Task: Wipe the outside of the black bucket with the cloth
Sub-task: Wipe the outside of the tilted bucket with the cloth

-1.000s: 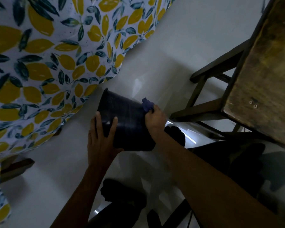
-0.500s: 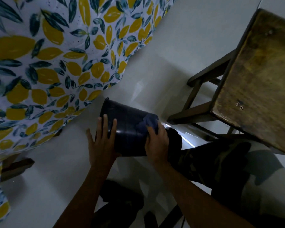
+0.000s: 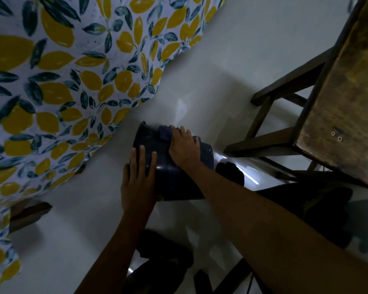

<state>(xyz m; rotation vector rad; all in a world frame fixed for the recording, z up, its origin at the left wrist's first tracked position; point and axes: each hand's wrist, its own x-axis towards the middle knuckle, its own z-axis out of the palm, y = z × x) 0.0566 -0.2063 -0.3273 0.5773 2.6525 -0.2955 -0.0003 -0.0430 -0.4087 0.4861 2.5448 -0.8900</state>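
Observation:
The black bucket (image 3: 174,179) lies tilted on its side on the pale floor, its rim pointing up-left. My left hand (image 3: 139,179) rests flat against the bucket's left wall, fingers spread, steadying it. My right hand (image 3: 184,148) presses a dark blue cloth (image 3: 165,132) onto the upper side of the bucket near the rim. Most of the cloth is hidden under that hand; only a corner shows.
A lemon-print tablecloth (image 3: 57,88) hangs at the left, close to the bucket's rim. A dark wooden stool (image 3: 338,107) stands at the right, its legs just beyond the bucket. My dark-clad legs (image 3: 302,200) and a foot (image 3: 166,249) are below.
My right hand has slid the cloth from the bucket's right side up and leftward, toward the rim. My left hand has stayed on the left wall.

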